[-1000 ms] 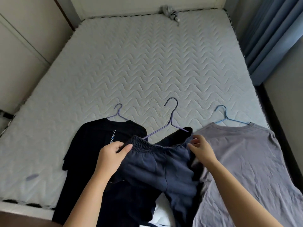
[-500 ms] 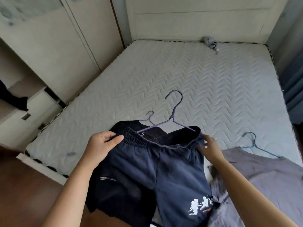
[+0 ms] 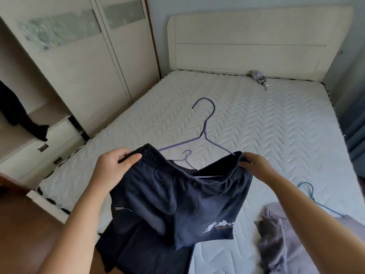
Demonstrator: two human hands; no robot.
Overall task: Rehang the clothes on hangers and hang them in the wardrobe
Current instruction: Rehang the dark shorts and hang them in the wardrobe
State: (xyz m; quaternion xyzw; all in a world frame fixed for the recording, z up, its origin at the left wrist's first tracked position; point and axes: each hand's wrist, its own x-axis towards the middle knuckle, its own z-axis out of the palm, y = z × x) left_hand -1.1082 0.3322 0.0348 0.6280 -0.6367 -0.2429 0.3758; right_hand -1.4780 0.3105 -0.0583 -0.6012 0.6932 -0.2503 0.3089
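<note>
Navy shorts point(image 3: 177, 204) with a white print hang in the air on a purple wire hanger point(image 3: 205, 127), whose hook points up over the bed. My left hand point(image 3: 116, 165) grips the left end of the elastic waistband. My right hand point(image 3: 254, 165) pinches the right end of the waistband together with the hanger's arm. Below the shorts lies a black T-shirt point(image 3: 142, 252) on a second purple hanger point(image 3: 186, 158). A grey T-shirt point(image 3: 276, 240) on a blue hanger point(image 3: 312, 192) lies at the lower right of the mattress point(image 3: 266, 125).
The wardrobe point(image 3: 65, 76) stands to the left with pale sliding doors; its open section at the far left holds a dark garment point(image 3: 21, 117) above drawers. A cream headboard point(image 3: 256, 42) backs the bed, with a small grey item point(image 3: 257, 76) near it. Blue curtains point(image 3: 355, 123) hang at right.
Both hands have lifted the shorts and hanger up off the bed. My view has swung up and left, bringing the wardrobe and headboard into sight.
</note>
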